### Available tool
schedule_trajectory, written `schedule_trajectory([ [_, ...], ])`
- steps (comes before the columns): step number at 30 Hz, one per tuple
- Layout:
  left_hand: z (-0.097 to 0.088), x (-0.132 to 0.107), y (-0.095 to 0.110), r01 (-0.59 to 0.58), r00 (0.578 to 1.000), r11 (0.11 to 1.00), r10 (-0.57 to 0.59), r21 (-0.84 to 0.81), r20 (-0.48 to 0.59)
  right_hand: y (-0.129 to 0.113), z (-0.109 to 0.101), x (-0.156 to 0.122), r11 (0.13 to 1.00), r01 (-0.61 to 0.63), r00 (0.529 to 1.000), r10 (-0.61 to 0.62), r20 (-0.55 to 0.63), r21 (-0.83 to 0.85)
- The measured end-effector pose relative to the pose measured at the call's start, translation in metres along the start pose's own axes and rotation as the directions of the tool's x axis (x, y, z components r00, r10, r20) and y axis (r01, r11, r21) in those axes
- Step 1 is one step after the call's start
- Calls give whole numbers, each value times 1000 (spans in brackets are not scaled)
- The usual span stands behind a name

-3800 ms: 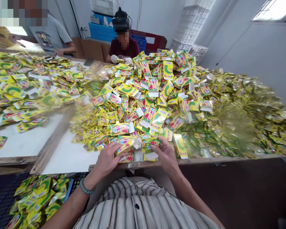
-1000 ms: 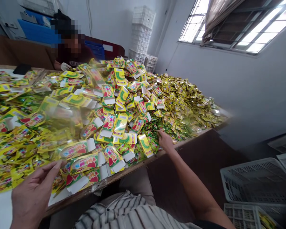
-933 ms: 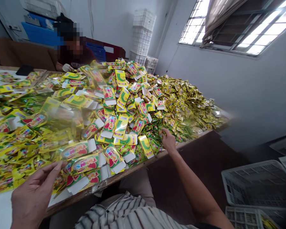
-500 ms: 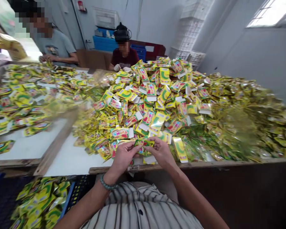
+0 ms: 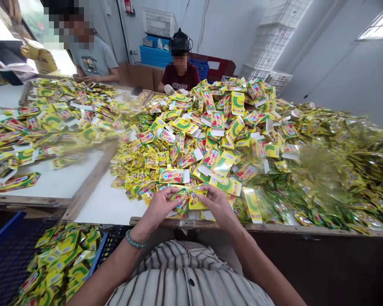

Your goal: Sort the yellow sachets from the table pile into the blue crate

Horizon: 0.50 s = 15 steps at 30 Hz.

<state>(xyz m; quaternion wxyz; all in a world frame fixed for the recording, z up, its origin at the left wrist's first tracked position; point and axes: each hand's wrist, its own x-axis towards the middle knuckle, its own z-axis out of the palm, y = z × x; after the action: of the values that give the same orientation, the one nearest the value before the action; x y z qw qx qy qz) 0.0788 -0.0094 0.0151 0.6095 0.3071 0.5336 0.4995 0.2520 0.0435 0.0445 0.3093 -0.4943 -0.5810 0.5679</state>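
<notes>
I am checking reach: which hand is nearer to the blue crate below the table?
Left. The left hand is up and right of the blue crate; the right hand is farther right. Both hold a packet.

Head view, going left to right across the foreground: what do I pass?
A blue plastic crate → left hand → yellow-green packet pinched between both hands → right hand → heap of shiny green-yellow sachets.
</notes>
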Motion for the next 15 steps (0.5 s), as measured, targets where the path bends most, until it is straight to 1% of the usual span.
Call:
schedule_trajectory([
  [2,-1,1,-1,5,1000,1000,-4,11,-21,-3,2,0,1000,12,1000,-12,4,-13],
  [4,-4,1,-1,2,1000,1000,-2,27,-8,-8,4,1,998,32,999,-29,46,-62],
  [6,-7,1,0,-11,998,1000,10,21,58,-14,6,2,990,56,994,-43,105,-127],
  [8,-8,0,0,-17,989,1000,21,-26,144,-14,8,2,976,93,989,-68,128,-198],
  [10,-8,-3,-2,-41,978,997,54,-67,201,-9,11,1,954,127,990,-104,99,-272],
  [11,-7,-4,-3,-59,975,995,74,-75,211,-6,12,0,949,136,990,-119,76,-286],
  [12,-6,-6,-4,-76,973,995,90,-70,213,-3,13,-1,952,137,990,-122,69,-272],
  [13,-5,-6,-5,-86,972,995,96,-52,216,0,13,-3,964,126,990,-106,93,-234],
  [15,-5,-4,-4,-87,968,996,82,9,236,1,12,-7,991,76,980,-53,190,-113],
])
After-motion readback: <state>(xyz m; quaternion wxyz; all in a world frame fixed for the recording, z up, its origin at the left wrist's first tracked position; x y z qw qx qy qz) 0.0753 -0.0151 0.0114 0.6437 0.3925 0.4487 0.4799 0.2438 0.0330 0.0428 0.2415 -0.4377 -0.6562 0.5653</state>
